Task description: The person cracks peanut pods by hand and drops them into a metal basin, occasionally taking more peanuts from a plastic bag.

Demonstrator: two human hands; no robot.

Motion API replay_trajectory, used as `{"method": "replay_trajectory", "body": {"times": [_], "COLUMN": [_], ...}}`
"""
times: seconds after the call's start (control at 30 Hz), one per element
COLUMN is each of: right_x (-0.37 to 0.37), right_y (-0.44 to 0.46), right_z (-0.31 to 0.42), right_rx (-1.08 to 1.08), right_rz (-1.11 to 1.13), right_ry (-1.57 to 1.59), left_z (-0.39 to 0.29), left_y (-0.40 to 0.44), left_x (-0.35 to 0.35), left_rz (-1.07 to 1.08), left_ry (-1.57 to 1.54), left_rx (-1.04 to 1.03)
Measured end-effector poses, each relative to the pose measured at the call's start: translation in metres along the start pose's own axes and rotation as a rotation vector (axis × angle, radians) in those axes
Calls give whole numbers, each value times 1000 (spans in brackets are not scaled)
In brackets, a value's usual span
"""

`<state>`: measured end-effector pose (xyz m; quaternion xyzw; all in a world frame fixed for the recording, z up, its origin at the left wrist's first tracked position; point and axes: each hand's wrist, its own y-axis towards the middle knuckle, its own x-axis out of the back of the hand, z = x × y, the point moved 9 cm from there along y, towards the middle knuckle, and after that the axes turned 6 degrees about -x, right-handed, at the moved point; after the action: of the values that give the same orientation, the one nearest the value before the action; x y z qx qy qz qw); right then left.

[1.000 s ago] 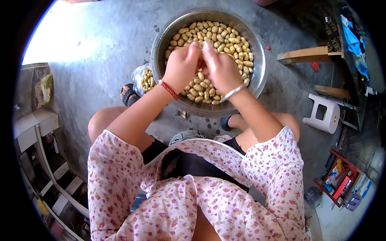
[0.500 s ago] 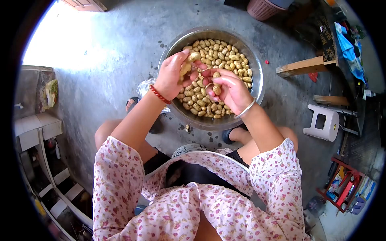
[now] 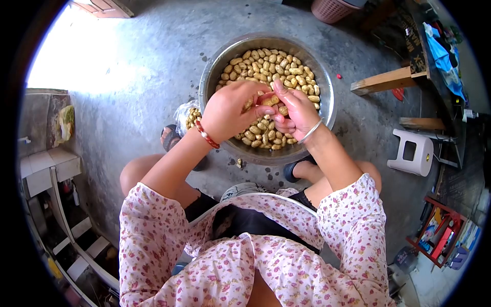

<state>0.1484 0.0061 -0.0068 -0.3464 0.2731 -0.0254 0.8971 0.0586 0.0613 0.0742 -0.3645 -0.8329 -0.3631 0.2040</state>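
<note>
A wide metal basin (image 3: 330,115) on the floor holds many peanuts in their shells (image 3: 273,64). Above it, my left hand (image 3: 230,110), with a red bracelet at the wrist, curls its fingers around peanuts that are partly hidden behind them. My right hand (image 3: 300,110), wearing a pale bangle, is closed on peanuts (image 3: 283,110) with its thumb raised. The fingertips of both hands meet around one peanut (image 3: 270,101). Beside the basin's left rim lies a clear plastic bag (image 3: 183,112) with peanuts in it.
A white plastic stool (image 3: 427,153) stands to the right, below a table's wooden leg (image 3: 381,82). A pink basket (image 3: 332,11) is at the back. Low shelves (image 3: 56,204) line the left side. My feet flank the basin, and a peanut (image 3: 239,163) lies on the floor.
My left hand has moved right and turned its back upward, meeting my right hand. The bag of peanuts at the left shows more clearly.
</note>
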Motion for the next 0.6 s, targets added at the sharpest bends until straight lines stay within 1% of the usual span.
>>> {"method": "replay_trajectory", "body": {"times": [0.07, 0.1, 0.2, 0.23, 0.27, 0.33, 0.37, 0.4, 0.47, 0.5, 0.53, 0.57, 0.6], "right_x": [7, 8, 11, 8, -4, -37, -43, -45, -50, -47, -21, 4, 0], "right_y": [7, 9, 10, 6, -1, -25, -28, -29, -31, -27, -6, 21, 32], "right_z": [-7, -10, -6, 10, 26, 44, 43, 43, 45, 47, 37, 17, -20], "right_rx": [-8, -36, 36, 256, 488, 950, 1058, 1091, 1165, 1082, 891, 413, -58], "right_rz": [-85, -133, -290, -398, -507, -686, -625, -640, -655, -726, -750, -491, -215], "right_ry": [21, 26, -193, -443, -801, -1293, -1343, -1364, -1413, -1392, -1166, -583, -2], "left_z": [-11, -11, -7, -3, 24, 65, 55, 61, 65, 48, 24, 8, -8], "left_y": [-4, -6, -9, -10, -12, -33, -49, -55, -45, -22, -7, 1, 5], "left_x": [-5, -9, -16, -13, -14, -34, -50, -63, -42, -11, 3, 5, 3], "left_rz": [20, 33, 24, -72, -78, -84, -27, 52, -52, -114, -164, -169, -170], "left_ry": [241, 278, 381, 406, 169, -317, -858, -1018, -549, -29, 261, 317, 371], "left_rx": [-110, -107, -60, -69, 195, 712, 1235, 1265, 1007, 625, 308, 140, -30]}}
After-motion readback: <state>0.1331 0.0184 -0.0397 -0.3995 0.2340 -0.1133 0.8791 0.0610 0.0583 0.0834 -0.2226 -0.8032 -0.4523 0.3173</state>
